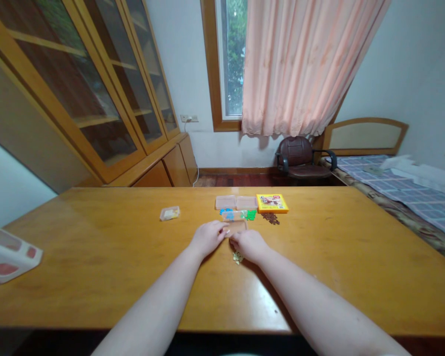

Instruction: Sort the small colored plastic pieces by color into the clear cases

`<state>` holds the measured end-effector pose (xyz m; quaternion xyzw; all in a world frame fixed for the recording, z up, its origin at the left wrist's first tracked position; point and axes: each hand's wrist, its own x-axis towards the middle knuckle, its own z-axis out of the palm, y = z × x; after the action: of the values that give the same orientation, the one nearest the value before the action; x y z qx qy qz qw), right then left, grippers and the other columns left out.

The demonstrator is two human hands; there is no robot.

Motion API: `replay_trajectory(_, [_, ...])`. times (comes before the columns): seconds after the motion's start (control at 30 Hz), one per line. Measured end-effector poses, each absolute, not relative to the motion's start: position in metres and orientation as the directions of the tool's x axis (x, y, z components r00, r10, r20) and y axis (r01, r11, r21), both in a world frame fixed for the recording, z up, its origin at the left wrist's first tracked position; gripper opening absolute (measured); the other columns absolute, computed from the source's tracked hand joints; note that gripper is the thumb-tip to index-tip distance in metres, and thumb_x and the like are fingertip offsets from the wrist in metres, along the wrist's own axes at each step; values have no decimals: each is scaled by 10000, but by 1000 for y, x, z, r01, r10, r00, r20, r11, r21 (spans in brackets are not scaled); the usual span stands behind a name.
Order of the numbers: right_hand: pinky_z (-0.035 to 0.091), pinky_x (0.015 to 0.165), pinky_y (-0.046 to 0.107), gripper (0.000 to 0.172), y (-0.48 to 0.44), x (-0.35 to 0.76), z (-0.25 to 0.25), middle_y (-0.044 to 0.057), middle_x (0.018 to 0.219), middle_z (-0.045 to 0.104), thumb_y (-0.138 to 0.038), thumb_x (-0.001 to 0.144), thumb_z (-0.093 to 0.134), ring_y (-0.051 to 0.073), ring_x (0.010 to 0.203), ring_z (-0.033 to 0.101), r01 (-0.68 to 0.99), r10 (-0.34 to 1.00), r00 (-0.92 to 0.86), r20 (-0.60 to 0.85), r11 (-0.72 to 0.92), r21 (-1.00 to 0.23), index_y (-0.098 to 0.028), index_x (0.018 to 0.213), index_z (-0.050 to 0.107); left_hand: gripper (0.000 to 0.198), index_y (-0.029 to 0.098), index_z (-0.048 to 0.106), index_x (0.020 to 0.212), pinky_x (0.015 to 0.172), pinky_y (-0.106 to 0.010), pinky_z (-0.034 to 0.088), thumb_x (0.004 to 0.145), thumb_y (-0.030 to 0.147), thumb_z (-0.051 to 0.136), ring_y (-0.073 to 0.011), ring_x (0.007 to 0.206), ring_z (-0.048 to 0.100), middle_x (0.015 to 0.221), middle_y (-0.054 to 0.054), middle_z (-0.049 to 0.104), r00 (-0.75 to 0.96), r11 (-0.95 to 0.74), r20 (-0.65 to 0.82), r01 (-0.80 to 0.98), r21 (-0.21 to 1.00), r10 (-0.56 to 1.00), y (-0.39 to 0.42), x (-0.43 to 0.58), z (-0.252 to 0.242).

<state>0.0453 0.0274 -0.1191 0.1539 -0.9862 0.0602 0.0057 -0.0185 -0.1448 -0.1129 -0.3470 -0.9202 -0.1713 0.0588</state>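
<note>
Near the middle of the table, my left hand (209, 237) holds the left edge of a clear plastic box (238, 226) between its fingers. My right hand (249, 244) is at the box's front edge, its fingers bent together; anything between them is too small to make out. Just in front of it lies a small heap of pale pieces (238, 257). Behind the box are blue pieces (227, 213) and green pieces (251, 214), partly under a clear lid. Brown pieces (271, 218) lie to the right, before a yellow box (272, 203).
Two clear trays (226, 202) stand side by side behind the pieces. A small clear container (169, 213) with pale contents sits to the left. At the far left is a white plastic holder (11, 254). A chair (300, 157) stands beyond the table (126, 277).
</note>
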Motion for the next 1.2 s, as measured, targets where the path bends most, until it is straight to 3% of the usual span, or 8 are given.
replay_trajectory(0.3, [458,710,271,240,24,47,-116,132,904,721,-218,915,459,228,819,676,-323,-324,-946,1,944,-74,-137,958,680,193,212,692,924,762,-275,469,887,271,511,-184,862,635,947,-37,705,-763,701,177,643,308,622,-149,-15,-106])
replay_trajectory(0.5, [441,725,241,232,43,40,-120,63,928,734,-296,920,492,186,839,666,-209,-169,-975,145,917,-339,-216,984,700,195,222,678,935,751,-260,452,902,284,497,-170,842,618,913,-30,684,-721,662,180,688,298,669,-151,-12,-106])
replay_trajectory(0.67, [434,784,237,240,61,33,-121,53,1029,722,-272,921,494,173,914,648,-87,5,-981,194,883,-462,-220,1035,698,171,239,668,934,727,-270,448,905,300,511,-181,842,602,924,-29,650,-633,609,156,774,175,759,-142,-7,-113])
replay_trajectory(0.77, [427,751,239,240,66,35,-115,49,972,728,-307,916,500,169,876,641,-104,-32,-986,164,885,-453,-221,1002,707,198,263,674,975,726,-278,449,924,311,488,-180,827,595,939,-33,619,-611,602,132,792,104,781,-136,-4,-117])
replay_trajectory(0.9, [398,642,235,251,66,42,-105,43,815,725,-373,886,533,158,741,632,-203,-189,-979,74,904,-376,-207,856,719,244,286,676,1042,703,-273,445,943,328,457,-167,791,586,940,-41,590,-603,600,86,798,57,793,-133,-1,-118])
replay_trajectory(1.03, [407,664,246,199,63,46,-105,48,866,740,-328,847,567,179,784,659,-270,-277,-961,19,920,-284,-227,887,733,222,258,684,995,700,-280,444,933,317,479,-180,805,587,940,-49,588,-607,605,68,794,52,792,-134,-2,-117])
replay_trajectory(1.2, [430,713,248,235,57,45,-110,37,930,747,-328,877,532,188,846,673,-302,-314,-949,-4,914,-271,-272,962,743,181,247,684,956,716,-275,442,912,309,519,-180,828,589,942,-46,592,-612,608,64,790,76,788,-136,-6,-117])
